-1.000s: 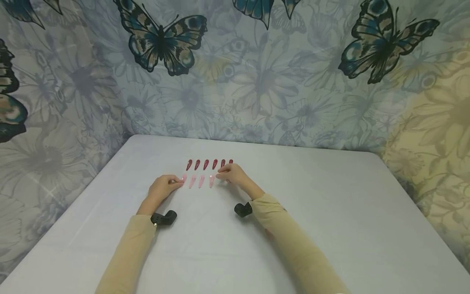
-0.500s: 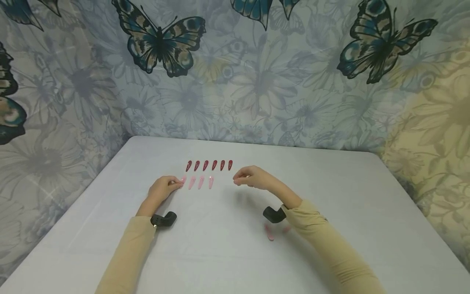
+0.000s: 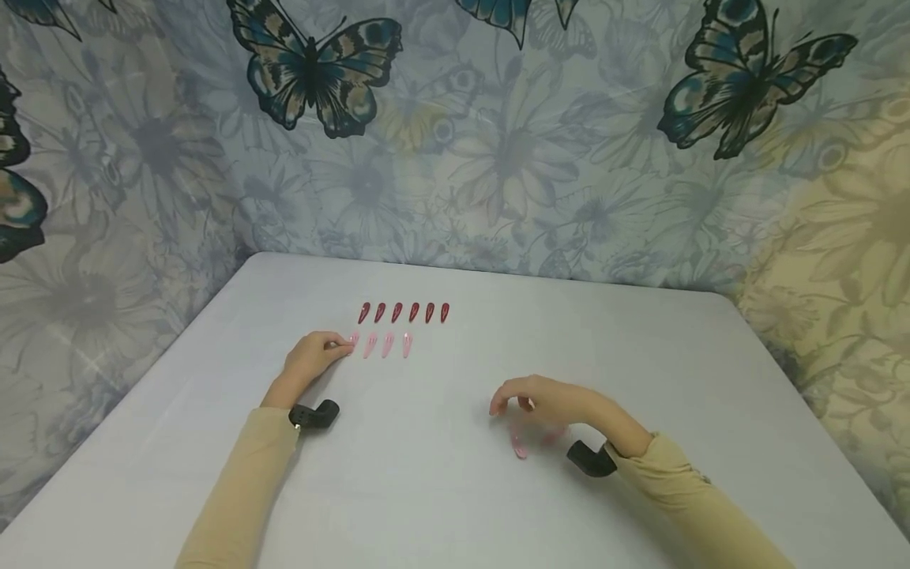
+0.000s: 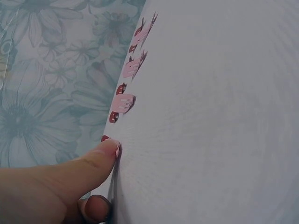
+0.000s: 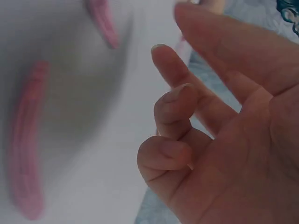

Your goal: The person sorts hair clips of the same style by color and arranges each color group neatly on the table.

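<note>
My left hand (image 3: pixel 310 359) pinches the near end of the leftmost pink snap hair clip (image 3: pixel 354 338); in the left wrist view its thumb (image 4: pixel 100 161) covers most of that clip. Three more pink clips (image 3: pixel 388 344) lie to the right in the same row. Behind them runs a row of several dark red hair clips (image 3: pixel 397 313). My right hand (image 3: pixel 550 401) hovers with loosely bent fingers over two loose pink clips, one in front (image 3: pixel 520 448) and one partly under the hand (image 3: pixel 554 435). The right wrist view shows nothing between its fingers (image 5: pixel 169 65).
A white-covered table (image 3: pixel 426 490) bears all the clips. Its back edge meets a wall cloth (image 3: pixel 512 174) printed with butterflies and flowers. Black wrist cameras (image 3: pixel 316 414) sit on both forearms.
My right hand has drawn away from the right end of the pink row, moving right and toward me to the loose clips. The left hand has stayed on its clip.
</note>
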Demonstrator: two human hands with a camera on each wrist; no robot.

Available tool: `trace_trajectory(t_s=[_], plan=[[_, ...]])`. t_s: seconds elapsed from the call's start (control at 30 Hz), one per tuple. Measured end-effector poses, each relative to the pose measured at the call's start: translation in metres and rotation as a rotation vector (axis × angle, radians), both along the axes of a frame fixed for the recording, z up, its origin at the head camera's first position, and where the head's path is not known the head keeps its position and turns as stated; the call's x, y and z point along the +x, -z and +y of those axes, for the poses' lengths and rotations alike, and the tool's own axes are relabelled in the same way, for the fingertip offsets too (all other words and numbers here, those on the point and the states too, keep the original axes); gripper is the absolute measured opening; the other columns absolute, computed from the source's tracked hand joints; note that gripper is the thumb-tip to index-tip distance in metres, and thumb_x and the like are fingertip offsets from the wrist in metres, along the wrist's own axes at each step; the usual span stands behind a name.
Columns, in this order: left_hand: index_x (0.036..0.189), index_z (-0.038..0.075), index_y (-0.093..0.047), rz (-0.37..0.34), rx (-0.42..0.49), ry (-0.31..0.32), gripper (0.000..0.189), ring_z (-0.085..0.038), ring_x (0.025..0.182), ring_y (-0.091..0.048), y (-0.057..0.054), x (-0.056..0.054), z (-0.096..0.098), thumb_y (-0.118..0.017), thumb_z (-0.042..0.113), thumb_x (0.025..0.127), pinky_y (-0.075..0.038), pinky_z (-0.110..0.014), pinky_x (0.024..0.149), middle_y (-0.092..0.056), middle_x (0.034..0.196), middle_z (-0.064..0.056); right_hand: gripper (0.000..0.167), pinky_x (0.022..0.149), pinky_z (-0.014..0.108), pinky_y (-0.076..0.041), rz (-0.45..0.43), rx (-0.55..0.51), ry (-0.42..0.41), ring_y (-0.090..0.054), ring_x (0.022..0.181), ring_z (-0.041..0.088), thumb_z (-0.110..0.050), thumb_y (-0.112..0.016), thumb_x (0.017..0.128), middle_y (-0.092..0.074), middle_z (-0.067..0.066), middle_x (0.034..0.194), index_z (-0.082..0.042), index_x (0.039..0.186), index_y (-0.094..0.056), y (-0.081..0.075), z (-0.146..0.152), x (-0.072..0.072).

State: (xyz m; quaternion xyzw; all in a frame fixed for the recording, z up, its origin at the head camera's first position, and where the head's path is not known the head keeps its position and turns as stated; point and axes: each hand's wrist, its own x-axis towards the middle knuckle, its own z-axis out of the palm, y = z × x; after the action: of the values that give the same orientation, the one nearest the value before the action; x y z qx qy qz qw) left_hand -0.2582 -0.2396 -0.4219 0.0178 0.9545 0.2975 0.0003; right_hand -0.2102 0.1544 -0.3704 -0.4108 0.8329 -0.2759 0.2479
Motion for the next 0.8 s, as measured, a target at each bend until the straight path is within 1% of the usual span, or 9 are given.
trace_trajectory(t_s=[0.07,0.13,0.2,0.27,0.4,0.57,0.7,0.8], plan=[[0.103,0.002,-0.072,-0.005,0.001,0.005,0.027,-0.021,0.073,-0.049,-0.001,0.001,0.0,-0.064,0.026,0.094,-0.036,-0.029,0.065,-0.062,0.079,-0.01,0.026,0.07,0.018,-0.039,0.005,0.001,-0.016,-0.045,0.08,0.006,0.001,-0.068,0.084,-0.065,0.005,0.105,-0.009,0.108,-0.068,0.007,0.005,0.005],[0.104,0.002,-0.072,-0.011,0.001,0.011,0.027,-0.021,0.073,-0.048,-0.002,0.001,0.0,-0.063,0.026,0.094,-0.035,-0.029,0.066,-0.062,0.079,-0.01,0.026,0.071,0.018,-0.039,0.018,-0.001,-0.017,-0.044,0.083,0.004,-0.005,-0.075,0.08,-0.063,0.003,0.103,-0.012,0.105,-0.071,0.012,0.008,0.009],[0.105,0.002,-0.072,-0.013,-0.005,0.014,0.028,-0.02,0.073,-0.048,-0.003,0.001,0.0,-0.064,0.026,0.094,-0.035,-0.028,0.065,-0.06,0.077,-0.009,0.025,0.073,0.018,-0.038,0.032,-0.007,-0.009,-0.044,0.087,0.002,-0.01,-0.078,0.079,-0.061,0.001,0.101,-0.014,0.103,-0.072,0.017,0.01,0.012],[0.104,0.002,-0.072,-0.012,-0.008,0.009,0.027,-0.019,0.071,-0.047,-0.002,0.0,0.0,-0.064,0.026,0.094,-0.034,-0.028,0.064,-0.058,0.074,-0.007,0.024,0.076,0.019,-0.038,0.041,-0.017,0.002,-0.045,0.091,0.003,-0.012,-0.078,0.079,-0.06,0.0,0.103,-0.014,0.102,-0.072,0.019,0.01,0.014],[0.104,0.002,-0.072,-0.015,-0.009,0.0,0.027,-0.018,0.067,-0.045,0.0,0.0,-0.002,-0.065,0.026,0.093,-0.032,-0.027,0.062,-0.054,0.069,-0.004,0.022,0.077,0.019,-0.04,0.054,-0.04,0.017,-0.046,0.091,0.003,-0.012,-0.078,0.079,-0.06,-0.001,0.102,-0.013,0.1,-0.071,0.024,0.008,0.016],[0.103,0.003,-0.072,-0.017,-0.018,-0.008,0.026,-0.018,0.067,-0.044,0.001,0.0,-0.002,-0.065,0.026,0.093,-0.032,-0.027,0.062,-0.051,0.068,-0.003,0.021,0.074,0.019,-0.041,0.077,-0.054,0.033,-0.046,0.086,0.001,-0.01,-0.077,0.079,-0.061,-0.002,0.096,-0.011,0.098,-0.069,0.029,0.006,0.018],[0.103,0.003,-0.072,-0.022,-0.018,-0.004,0.027,-0.018,0.069,-0.045,0.001,-0.001,-0.001,-0.065,0.027,0.093,-0.033,-0.028,0.064,-0.052,0.069,-0.004,0.021,0.074,0.02,-0.042,0.082,-0.069,0.05,-0.049,0.083,-0.001,-0.01,-0.079,0.079,-0.063,-0.003,0.09,-0.01,0.096,-0.067,0.029,0.007,0.019],[0.102,0.004,-0.072,-0.027,-0.023,-0.005,0.026,-0.019,0.07,-0.046,0.0,-0.002,-0.001,-0.065,0.028,0.093,-0.033,-0.028,0.065,-0.052,0.07,-0.004,0.02,0.07,0.018,-0.042,0.087,-0.077,0.062,-0.048,0.08,-0.001,-0.01,-0.079,0.078,-0.063,-0.003,0.086,-0.01,0.093,-0.066,0.028,0.007,0.02]])
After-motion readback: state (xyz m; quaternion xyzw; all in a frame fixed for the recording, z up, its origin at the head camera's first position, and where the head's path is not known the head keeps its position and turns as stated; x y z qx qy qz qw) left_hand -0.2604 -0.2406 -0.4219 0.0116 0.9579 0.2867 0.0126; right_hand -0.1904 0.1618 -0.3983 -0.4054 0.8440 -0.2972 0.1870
